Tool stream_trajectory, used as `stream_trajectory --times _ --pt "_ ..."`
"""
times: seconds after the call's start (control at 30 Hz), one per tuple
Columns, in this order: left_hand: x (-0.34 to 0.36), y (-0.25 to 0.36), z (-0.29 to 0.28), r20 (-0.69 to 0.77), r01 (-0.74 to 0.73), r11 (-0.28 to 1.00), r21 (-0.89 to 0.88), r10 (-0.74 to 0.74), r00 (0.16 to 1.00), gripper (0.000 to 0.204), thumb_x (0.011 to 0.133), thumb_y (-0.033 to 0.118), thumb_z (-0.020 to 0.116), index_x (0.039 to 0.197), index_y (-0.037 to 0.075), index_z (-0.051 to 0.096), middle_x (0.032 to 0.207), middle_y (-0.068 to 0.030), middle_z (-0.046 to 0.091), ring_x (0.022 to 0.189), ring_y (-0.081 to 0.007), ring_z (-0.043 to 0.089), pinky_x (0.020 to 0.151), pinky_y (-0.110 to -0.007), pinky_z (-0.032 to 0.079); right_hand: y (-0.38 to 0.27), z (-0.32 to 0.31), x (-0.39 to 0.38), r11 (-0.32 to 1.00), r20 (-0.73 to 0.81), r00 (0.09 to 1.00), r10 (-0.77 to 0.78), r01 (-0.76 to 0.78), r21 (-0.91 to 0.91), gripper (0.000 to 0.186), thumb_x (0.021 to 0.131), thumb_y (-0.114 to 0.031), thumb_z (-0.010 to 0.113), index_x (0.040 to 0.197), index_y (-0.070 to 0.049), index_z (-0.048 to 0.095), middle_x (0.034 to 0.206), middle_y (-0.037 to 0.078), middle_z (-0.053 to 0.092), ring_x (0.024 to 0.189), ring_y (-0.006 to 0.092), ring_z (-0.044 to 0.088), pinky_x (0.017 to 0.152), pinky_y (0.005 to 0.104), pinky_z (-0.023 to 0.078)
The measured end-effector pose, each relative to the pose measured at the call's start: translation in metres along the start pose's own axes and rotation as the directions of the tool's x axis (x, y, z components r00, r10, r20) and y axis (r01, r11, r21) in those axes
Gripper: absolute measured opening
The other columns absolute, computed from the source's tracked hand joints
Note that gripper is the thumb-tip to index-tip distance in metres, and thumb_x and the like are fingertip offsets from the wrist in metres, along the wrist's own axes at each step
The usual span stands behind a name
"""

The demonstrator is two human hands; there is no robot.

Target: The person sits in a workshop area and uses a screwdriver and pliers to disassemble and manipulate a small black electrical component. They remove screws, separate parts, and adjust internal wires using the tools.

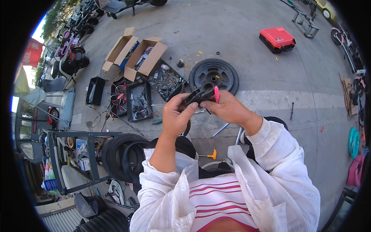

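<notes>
Just above the centre of the frame, the left hand (174,116) and the right hand (228,108) are both closed around a black plier-like tool (199,94), the left thumb pressing up on its near end and the right fingers pinching the end with the pink handle tip (216,94). To my eye the work goes best with the left grip firm and only the right hand working the pink end. The tool is dark, slim and jointed, held in front of a small black wheel (213,74) on the pavement.
</notes>
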State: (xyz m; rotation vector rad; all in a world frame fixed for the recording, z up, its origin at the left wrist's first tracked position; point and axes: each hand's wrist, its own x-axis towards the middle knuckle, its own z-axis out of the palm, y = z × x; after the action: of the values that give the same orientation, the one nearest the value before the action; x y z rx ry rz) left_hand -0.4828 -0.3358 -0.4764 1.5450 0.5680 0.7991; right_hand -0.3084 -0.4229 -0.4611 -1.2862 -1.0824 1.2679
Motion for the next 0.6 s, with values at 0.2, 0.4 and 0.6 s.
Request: stream_trajectory --times 0.2,0.4,0.6 --pt "-0.002 -0.001 0.0 -0.014 0.018 0.999 -0.035 -0.019 1.0 0.025 0.085 0.009 0.07 0.104 -0.004 0.061 0.078 0.0011 0.061 0.064 -0.0009 0.052 0.054 -0.016 0.038 0.005 0.007 0.002 0.994 -0.047 0.999 0.004 0.001 0.107 0.019 0.084 -0.01 0.068 0.1 -0.001 0.065 0.079 0.001 0.063 0.073 0.0082 0.051 0.068 0.0268 0.044" --pt "-0.002 0.007 -0.001 -0.01 0.059 0.995 -0.079 -0.06 0.998 0.025 0.086 0.01 0.069 0.104 -0.004 0.06 0.079 0.0005 0.062 0.064 -0.0013 0.052 0.054 -0.016 0.038 0.002 0.004 0.002 1.0 0.007 1.0 0.012 -0.013 0.018 0.027 0.083 -0.012 0.07 0.106 0.0 0.063 0.081 0.002 0.064 0.074 0.0088 0.054 0.068 0.0268 0.045" --pt "-0.003 0.005 -0.004 -0.053 0.118 0.982 -0.149 -0.127 0.99 0.025 0.088 0.013 0.067 0.105 -0.003 0.06 0.075 0.0018 0.06 0.058 -0.0006 0.046 0.05 -0.016 0.033 -0.003 0.011 0.001 0.992 0.004 1.0 0.017 -0.018 0.129 0.024 0.082 -0.011 0.07 0.102 0.001 0.062 0.083 0.003 0.065 0.074 0.0092 0.055 0.067 0.0267 0.045"
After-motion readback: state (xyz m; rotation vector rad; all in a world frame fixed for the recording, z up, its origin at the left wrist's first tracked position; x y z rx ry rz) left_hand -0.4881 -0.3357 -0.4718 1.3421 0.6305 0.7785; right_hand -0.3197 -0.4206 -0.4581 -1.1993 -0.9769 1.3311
